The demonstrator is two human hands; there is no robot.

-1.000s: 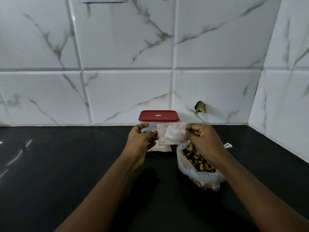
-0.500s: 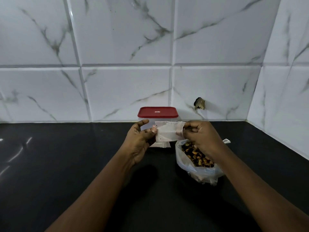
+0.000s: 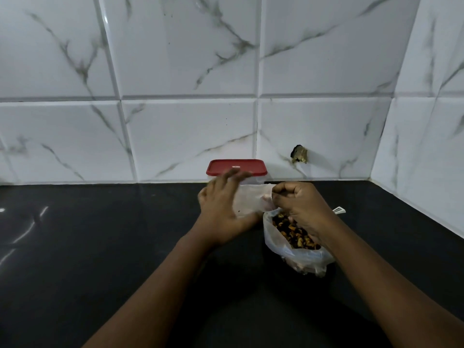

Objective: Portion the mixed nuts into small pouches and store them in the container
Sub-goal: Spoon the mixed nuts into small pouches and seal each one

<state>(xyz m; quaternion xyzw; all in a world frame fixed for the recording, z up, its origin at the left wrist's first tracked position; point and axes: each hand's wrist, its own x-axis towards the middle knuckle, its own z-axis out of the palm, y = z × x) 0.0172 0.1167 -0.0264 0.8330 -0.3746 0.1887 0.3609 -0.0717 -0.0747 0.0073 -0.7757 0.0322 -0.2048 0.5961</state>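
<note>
A small translucent white pouch point(image 3: 251, 200) is held above the black counter, in front of a clear container with a red lid point(image 3: 236, 168) that stands shut against the wall. My right hand point(image 3: 298, 204) pinches the pouch's right end with curled fingers. My left hand point(image 3: 219, 207) is blurred, with its fingers stretched out along the pouch's left side toward the container. Below my right hand, an open clear plastic bag of mixed nuts point(image 3: 296, 234) sits on the counter.
The black counter point(image 3: 100, 247) runs left and toward me. White marble tiles close it off behind and on the right. A small hole point(image 3: 298, 154) marks the back wall. A white tag point(image 3: 339, 210) pokes out behind my right wrist.
My left hand has let go of its pinch on the pouch's left edge and spread its fingers. The pouch has sunk lower, and my right hand has curled tighter on its end.
</note>
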